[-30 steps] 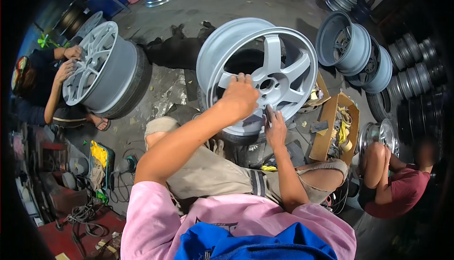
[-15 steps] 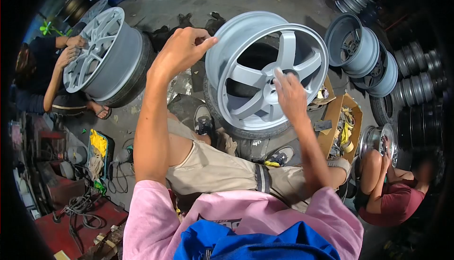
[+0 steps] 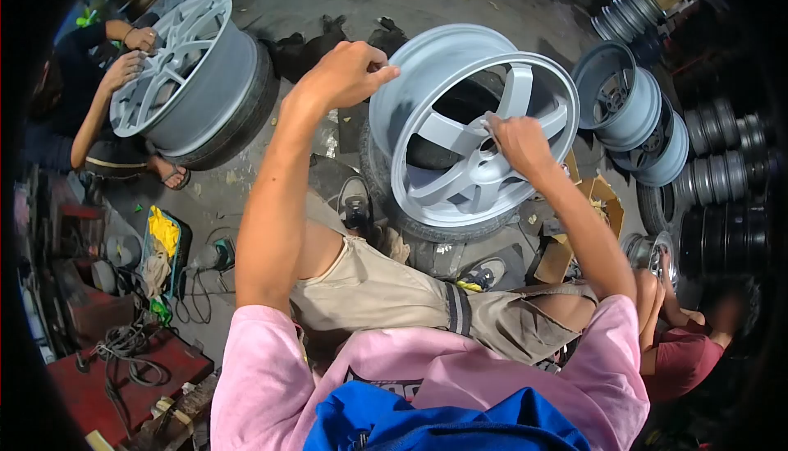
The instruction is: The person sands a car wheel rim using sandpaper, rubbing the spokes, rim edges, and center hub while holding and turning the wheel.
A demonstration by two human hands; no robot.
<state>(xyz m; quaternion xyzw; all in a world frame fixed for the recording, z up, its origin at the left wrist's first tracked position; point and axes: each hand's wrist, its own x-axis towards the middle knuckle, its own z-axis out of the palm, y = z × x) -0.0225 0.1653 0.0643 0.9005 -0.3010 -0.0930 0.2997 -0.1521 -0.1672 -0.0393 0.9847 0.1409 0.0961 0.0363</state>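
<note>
Wheel (image 3: pixel 483 173) sat tilted on a tyre (image 3: pixel 472 232), right forearm (image 3: pixel 584 211) blocking some of the box (image 3: pixel 554 261) — right hand (image 3: pixel 519 141) curled at the spokes (image 3: pixel 443 132), couldn't tell if it pinched anything; left hand (image 3: pixel 349 75) half-open near the rim (image 3: pixel 435 50).

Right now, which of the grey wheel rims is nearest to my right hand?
The middle rim, in front of you: your right hand is over its spokes; the other grey rims are off to the sides.

Right hand (image 3: pixel 519 142), palm side hidden
</note>
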